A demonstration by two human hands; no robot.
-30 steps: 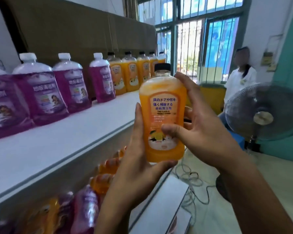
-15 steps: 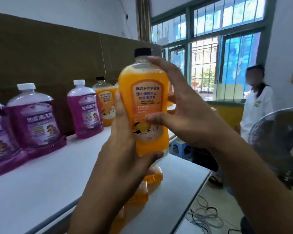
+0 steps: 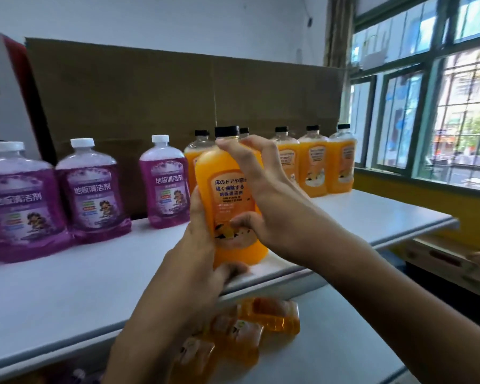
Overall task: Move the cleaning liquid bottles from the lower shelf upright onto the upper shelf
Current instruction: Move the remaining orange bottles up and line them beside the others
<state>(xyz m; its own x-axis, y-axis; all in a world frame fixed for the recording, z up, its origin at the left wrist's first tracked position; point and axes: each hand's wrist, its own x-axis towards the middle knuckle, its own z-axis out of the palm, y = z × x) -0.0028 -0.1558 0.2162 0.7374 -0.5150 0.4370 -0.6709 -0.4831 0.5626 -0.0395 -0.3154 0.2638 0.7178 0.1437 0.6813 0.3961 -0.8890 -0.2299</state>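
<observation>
Single head-worn wide-angle view, close in, facing forward and slightly down across the upper shelf (image 3: 344, 217); lower shelf (image 3: 330, 356) at 6 o'clock, window (image 3: 432, 106) at 2 o'clock.

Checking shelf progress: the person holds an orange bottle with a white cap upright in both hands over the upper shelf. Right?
Not quite. In the head view the orange bottle has a black cap, not white. The rest holds: left hand and right hand hold it upright over the upper shelf.
</observation>
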